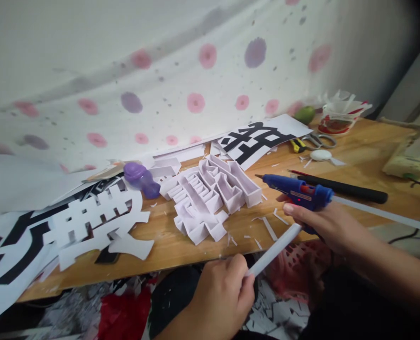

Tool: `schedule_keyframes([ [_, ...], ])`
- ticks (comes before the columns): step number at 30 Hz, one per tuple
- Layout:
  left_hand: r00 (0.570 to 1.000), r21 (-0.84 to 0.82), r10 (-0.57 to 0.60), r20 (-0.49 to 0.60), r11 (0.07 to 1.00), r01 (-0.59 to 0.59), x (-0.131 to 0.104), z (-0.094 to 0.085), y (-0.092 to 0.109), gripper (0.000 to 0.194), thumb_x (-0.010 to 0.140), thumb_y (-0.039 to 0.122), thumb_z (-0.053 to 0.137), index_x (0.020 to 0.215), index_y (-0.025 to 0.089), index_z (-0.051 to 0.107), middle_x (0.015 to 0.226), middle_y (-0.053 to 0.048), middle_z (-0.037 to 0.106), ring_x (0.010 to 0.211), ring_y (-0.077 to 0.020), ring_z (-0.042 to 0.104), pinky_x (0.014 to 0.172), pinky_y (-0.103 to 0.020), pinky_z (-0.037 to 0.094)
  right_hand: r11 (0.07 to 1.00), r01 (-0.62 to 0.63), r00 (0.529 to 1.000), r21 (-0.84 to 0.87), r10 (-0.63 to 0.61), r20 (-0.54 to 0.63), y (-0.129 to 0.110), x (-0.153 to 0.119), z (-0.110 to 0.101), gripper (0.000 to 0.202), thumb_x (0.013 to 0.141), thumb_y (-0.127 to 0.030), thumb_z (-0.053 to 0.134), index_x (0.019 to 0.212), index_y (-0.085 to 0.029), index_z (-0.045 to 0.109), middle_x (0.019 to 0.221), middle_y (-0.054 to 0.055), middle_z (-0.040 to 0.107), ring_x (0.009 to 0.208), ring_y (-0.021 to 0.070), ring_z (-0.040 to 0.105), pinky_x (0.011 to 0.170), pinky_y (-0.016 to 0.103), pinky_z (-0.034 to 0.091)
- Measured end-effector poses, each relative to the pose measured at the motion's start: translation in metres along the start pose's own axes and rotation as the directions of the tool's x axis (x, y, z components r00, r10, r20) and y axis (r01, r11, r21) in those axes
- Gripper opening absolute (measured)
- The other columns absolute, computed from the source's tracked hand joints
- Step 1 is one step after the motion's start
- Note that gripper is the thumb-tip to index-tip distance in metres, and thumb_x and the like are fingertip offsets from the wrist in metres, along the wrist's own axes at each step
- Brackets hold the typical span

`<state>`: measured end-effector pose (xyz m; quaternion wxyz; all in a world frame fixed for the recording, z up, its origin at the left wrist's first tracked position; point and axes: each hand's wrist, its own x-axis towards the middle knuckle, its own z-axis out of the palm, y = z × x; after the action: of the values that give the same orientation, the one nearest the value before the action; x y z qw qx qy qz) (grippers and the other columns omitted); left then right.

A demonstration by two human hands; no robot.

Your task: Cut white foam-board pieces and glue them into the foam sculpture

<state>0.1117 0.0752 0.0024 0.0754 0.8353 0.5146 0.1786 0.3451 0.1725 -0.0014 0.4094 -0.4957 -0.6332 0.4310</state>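
My left hand (222, 293) is closed on the lower end of a white paper strip (275, 250), low in front of the table edge. The strip slants up to the right, its far end by my right hand (319, 219). That hand is wrapped round a blue glue gun (298, 189), whose nozzle points left over the table and whose white glue stick runs out behind. Left of the nozzle stands a white raised paper character (199, 198) with thin upright walls. A flat white cut-out character (96, 219) lies farther left on printed sheets.
On the wooden table (160, 255) are a purple bottle (141, 180), a printed sheet (259, 139), scissors (319, 140), a black rod (344, 189), a tub (340, 115), a green fruit (304, 114) and paper scraps. Below the edge is a pink basket (291, 269).
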Motion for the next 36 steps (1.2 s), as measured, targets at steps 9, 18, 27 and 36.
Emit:
schedule_keyframes([
  [9,0.999,0.056,0.001,-0.033,0.998,0.001,0.005,-0.009,-0.014,0.012,0.085,0.015,0.043,0.075,0.020,0.049,0.063,0.001,0.058,0.057,-0.0134,0.056,0.054,-0.025,0.039,0.989,-0.123,0.989,-0.081,0.129,0.070,0.003,0.006,0.000,0.054,0.076,-0.064,0.054,0.101,-0.018,0.062,0.083,0.006,0.063,0.073,0.0215,0.058,0.060,0.029,0.046],
  [18,0.999,0.141,-0.034,-0.042,0.989,0.040,0.009,-0.009,-0.013,0.012,0.083,0.015,0.045,0.073,0.019,0.051,0.063,0.001,0.056,0.057,-0.0147,0.054,0.054,-0.027,0.036,0.989,-0.052,0.999,-0.140,0.051,-0.010,-0.001,0.016,0.011,0.052,0.062,-0.060,0.067,0.093,-0.019,0.065,0.075,0.003,0.062,0.065,0.0196,0.058,0.055,0.027,0.046],
  [27,0.991,0.165,0.003,-0.131,0.986,0.018,0.025,-0.018,-0.007,0.012,0.084,0.018,0.048,0.074,0.019,0.053,0.063,0.001,0.058,0.057,-0.0139,0.054,0.053,-0.026,0.035,0.983,-0.092,0.992,0.156,0.104,-0.071,0.005,0.018,0.004,0.053,0.059,-0.050,0.074,0.098,-0.018,0.058,0.081,0.004,0.057,0.065,0.0163,0.055,0.049,0.023,0.045],
  [36,0.994,0.141,-0.018,-0.111,0.989,0.034,0.013,-0.014,-0.011,0.012,0.085,0.022,0.046,0.076,0.020,0.053,0.063,0.002,0.059,0.056,-0.0136,0.056,0.052,-0.024,0.038,0.911,0.088,0.996,-0.402,-0.087,0.021,0.013,0.024,-0.017,0.031,0.081,-0.044,0.054,0.095,-0.017,0.056,0.085,0.005,0.059,0.070,0.0175,0.056,0.062,0.027,0.045],
])
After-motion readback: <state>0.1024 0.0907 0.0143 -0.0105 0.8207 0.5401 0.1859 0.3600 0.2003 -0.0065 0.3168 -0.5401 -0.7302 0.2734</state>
